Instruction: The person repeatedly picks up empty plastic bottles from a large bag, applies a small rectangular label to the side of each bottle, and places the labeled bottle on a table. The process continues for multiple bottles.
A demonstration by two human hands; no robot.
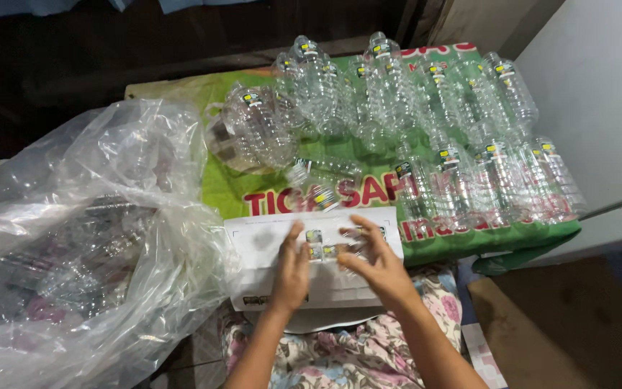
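Both hands hovered over the white sticker sheet (pixel 268 248) at the counter's near edge: the left hand (pixel 291 272) had its fingers loosely spread, holding nothing I could make out, while the right hand (pixel 377 263) curled half-open around something blurred. Labelled clear plastic bottles (pixel 469 176) already crowded the green printed cloth (pixel 224 191) toward the far and right edges. By my reckoning plenty remained, unlabelled bottles still filling the clear plastic bag (pixel 88 238) on the left.

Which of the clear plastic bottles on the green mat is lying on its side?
The bottle at the mat's front middle, just beyond the white sheet under the hands. It lies flat with its cap end toward the sheet; the rest stand upright.
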